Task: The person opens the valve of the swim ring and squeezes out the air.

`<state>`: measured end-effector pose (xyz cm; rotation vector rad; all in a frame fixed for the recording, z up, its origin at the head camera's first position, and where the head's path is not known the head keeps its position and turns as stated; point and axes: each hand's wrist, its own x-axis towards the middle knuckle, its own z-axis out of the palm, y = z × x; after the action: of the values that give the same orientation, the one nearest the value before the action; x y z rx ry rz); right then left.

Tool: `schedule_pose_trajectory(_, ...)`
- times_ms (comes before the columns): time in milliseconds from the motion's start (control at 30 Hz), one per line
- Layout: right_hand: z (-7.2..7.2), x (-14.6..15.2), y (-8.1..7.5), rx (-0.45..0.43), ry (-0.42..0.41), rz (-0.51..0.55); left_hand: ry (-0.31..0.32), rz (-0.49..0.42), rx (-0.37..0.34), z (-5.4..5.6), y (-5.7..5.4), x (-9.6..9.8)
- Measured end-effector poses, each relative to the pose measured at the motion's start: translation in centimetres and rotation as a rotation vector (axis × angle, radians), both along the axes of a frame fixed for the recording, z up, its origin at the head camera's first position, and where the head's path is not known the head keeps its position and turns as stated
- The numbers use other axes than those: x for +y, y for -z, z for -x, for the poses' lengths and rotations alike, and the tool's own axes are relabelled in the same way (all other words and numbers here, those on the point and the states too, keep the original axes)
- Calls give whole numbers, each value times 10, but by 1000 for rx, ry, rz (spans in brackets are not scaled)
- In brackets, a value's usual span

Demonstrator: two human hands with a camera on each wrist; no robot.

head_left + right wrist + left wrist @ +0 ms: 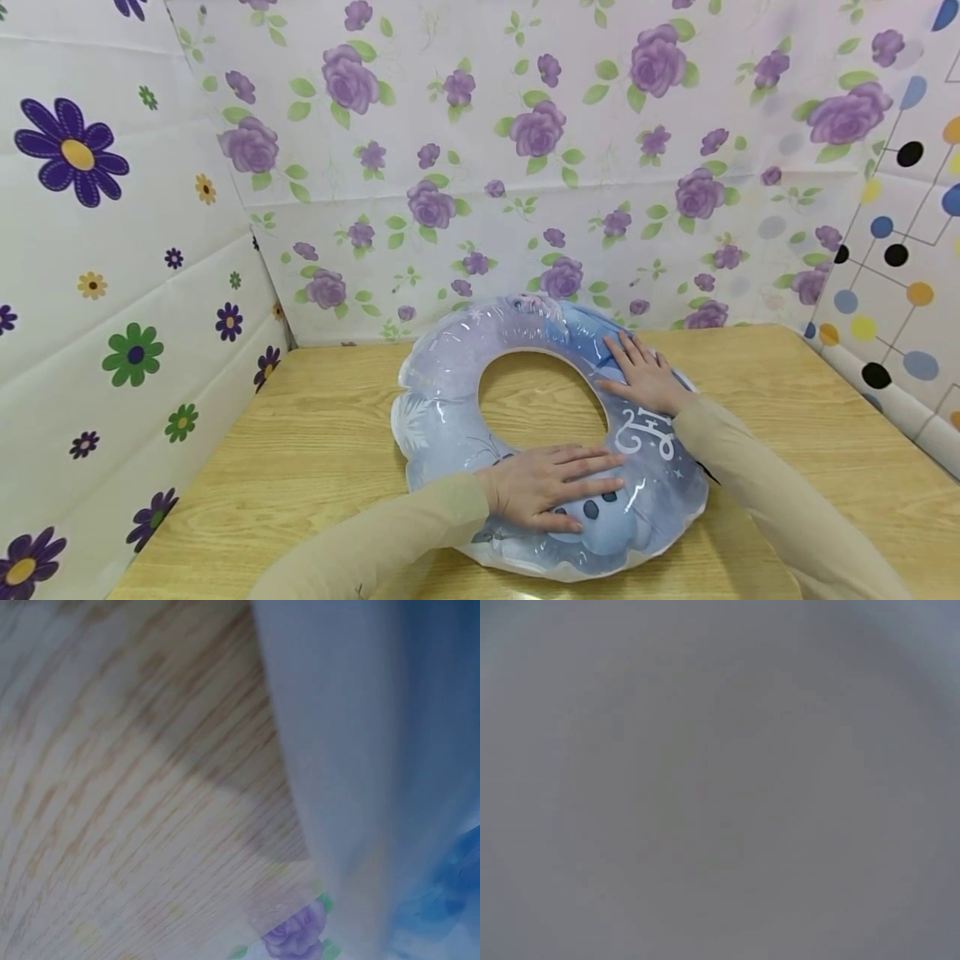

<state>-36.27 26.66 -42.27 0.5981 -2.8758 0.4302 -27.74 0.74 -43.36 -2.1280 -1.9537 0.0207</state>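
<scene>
An inflated swim ring (pixel 442 433), pale blue and lilac with snowflakes and white lettering, lies on the wooden table. My left hand (pixel 551 487) rests flat on its near side, fingers straight and pointing right. On the ring's right side lies my right hand (pixel 645 375), palm down with the fingers spread. Through the ring's round hole the table top shows. The left wrist view is filled by a blurred grey surface. In the right wrist view the blurred edge of the swim ring (pixel 337 735) stands beside the wood grain.
The wooden table (pixel 315 433) extends around the ring on both sides. Behind it hangs a white cloth with purple roses (pixel 431 204). A flowered cloth (pixel 135 354) borders the left, and a cloth with coloured dots (pixel 918 293) the right.
</scene>
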Motion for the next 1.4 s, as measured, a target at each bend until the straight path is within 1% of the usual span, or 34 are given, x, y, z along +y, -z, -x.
schedule_pose_trajectory(267,-1,-1,-2,-35,2,-26,-36,30,41,-1,1,0)
schedule_pose_trajectory(600,-1,-1,0,-41,-4,-20,-55,42,48,-1,3,0)
schedule_pose_trajectory(800,-2,-1,-1,-45,-5,-6,-50,39,50,1,4,0)
schedule_pose_trajectory(1067,-1,-2,-1,-15,-6,4,-61,47,62,3,5,-1)
schedule_pose_trajectory(1300,0,-1,1,-40,-5,-8,-37,47,37,3,6,1)
schedule_pose_trajectory(1400,1,-1,2,-49,3,-14,-36,46,38,3,6,1)
